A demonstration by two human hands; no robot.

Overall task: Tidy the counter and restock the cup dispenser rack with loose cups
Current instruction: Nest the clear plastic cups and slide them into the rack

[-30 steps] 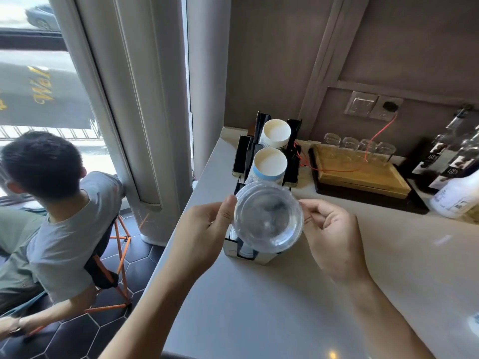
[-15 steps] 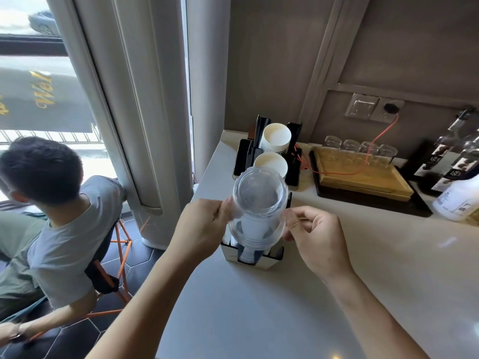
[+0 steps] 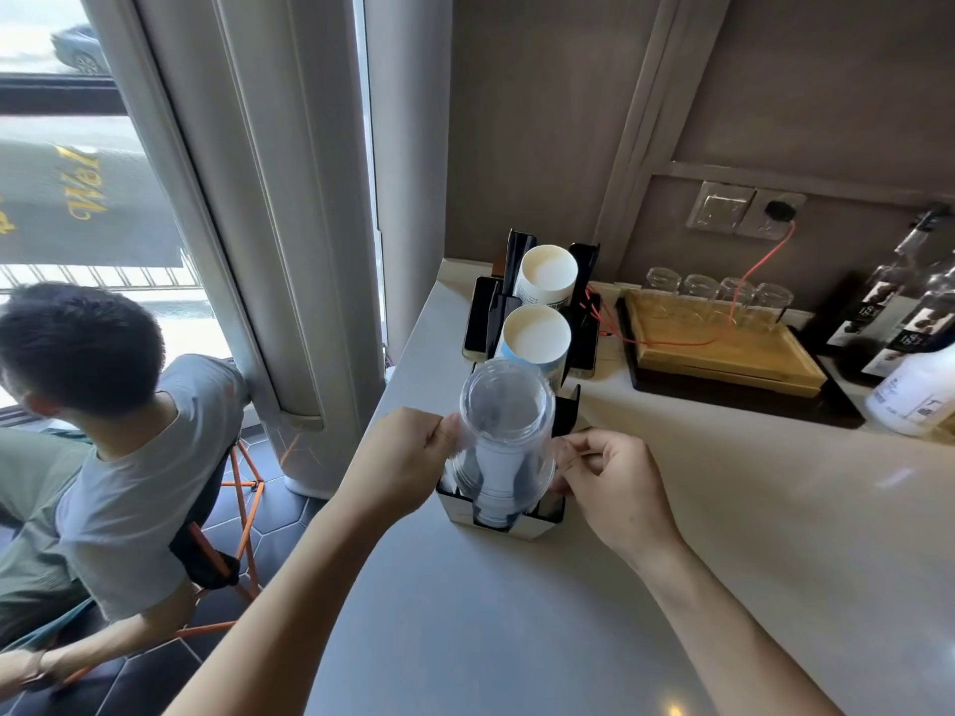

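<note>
On the counter, both hands pinch clear cups over the rack.

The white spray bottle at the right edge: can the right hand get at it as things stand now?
Probably yes, once freed. The right hand is pinching the clear cup stack, but bare counter lies between it and the white spray bottle.

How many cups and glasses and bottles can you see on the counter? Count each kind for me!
White paper cup stacks in the black rack: 2
Clear plastic cup stacks, held by both hands: 1
Small clear drinking glasses behind the wooden tray: 4
Bottles at the right edge: 3
Total: 10
</note>
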